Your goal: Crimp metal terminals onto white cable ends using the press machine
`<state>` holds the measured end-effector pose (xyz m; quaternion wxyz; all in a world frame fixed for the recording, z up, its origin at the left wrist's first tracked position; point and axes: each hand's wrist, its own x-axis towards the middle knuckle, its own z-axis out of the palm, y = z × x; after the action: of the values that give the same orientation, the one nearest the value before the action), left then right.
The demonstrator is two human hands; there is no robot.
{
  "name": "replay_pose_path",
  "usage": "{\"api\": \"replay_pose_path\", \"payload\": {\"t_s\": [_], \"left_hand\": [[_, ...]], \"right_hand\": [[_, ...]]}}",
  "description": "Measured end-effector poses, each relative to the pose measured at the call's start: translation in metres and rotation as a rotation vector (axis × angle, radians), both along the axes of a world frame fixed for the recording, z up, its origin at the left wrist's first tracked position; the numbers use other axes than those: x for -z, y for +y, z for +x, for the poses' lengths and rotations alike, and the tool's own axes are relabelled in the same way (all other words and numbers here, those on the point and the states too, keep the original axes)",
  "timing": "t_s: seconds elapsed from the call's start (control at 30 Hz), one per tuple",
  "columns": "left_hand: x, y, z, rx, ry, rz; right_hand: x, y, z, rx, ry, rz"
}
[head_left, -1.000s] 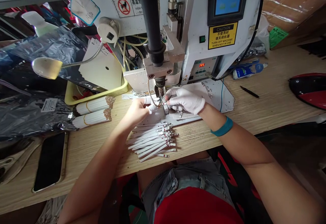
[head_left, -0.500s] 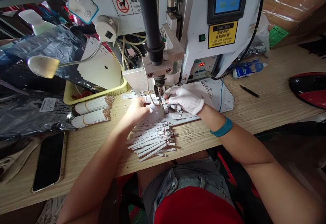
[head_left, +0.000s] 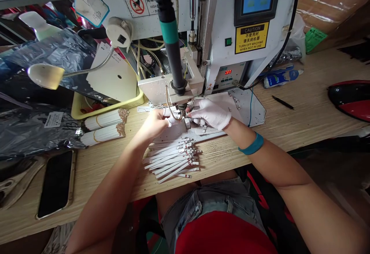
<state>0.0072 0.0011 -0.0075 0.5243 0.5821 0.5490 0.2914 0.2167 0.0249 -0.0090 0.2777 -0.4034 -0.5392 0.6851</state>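
Under the soldering head (head_left: 181, 109) of a white machine (head_left: 225, 65), my two hands come close together from either side. My left hand (head_left: 158, 122), with white covers on some fingertips, is closed at the left of the tip; what it pinches is too small to name. My right hand (head_left: 210, 114), in a white glove, is closed at the right of the tip, its fingers bent around something hidden. A small metal block (head_left: 187, 123) sits between them. Just below lies a pile of white strips (head_left: 173, 159) with small pieces at their right ends.
Two bundles of white strips (head_left: 104, 127) lie beside a yellow basket (head_left: 108, 109) on the left. A phone (head_left: 55, 184) is at the lower left. A lamp (head_left: 46, 76) reaches over the basket. A pen (head_left: 282, 102) and a tube (head_left: 281, 78) lie on the right.
The soldering head and its thick tube have come down, and a teal band now shows on the tube. My hands have hardly moved.
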Motion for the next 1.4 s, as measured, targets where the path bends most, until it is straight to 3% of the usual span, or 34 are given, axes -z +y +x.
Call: {"api": "replay_pose_path", "payload": {"t_s": [0.2, 0.53, 0.67, 0.83, 0.97, 1.07, 1.2, 1.4], "left_hand": [[-0.003, -0.001, 0.002, -0.019, -0.012, -0.014], [0.000, 0.000, -0.001, -0.011, 0.020, -0.006], [-0.009, -0.006, -0.014, 0.075, 0.113, 0.031], [-0.026, -0.020, -0.019, 0.373, 0.430, -0.070], [-0.015, -0.017, -0.013, 0.199, 0.707, 0.302], [0.001, -0.010, -0.009, 0.176, 0.859, 0.511], [0.012, -0.005, -0.005, 0.195, 0.889, 0.521], [0.003, -0.008, -0.003, 0.196, 0.901, 0.550]], "right_hand": [[0.006, 0.006, -0.001, -0.025, 0.040, -0.064], [0.008, 0.006, 0.001, -0.043, 0.030, 0.011], [0.004, 0.015, 0.018, 0.030, -0.138, 0.266], [0.002, 0.021, 0.029, 0.093, -0.477, 0.663], [0.013, 0.022, 0.015, 0.020, -0.629, 0.831], [0.020, 0.023, 0.008, -0.039, -0.725, 0.893], [0.015, 0.023, 0.008, -0.008, -0.683, 0.872], [-0.004, 0.015, 0.017, 0.059, -0.516, 0.705]]}}
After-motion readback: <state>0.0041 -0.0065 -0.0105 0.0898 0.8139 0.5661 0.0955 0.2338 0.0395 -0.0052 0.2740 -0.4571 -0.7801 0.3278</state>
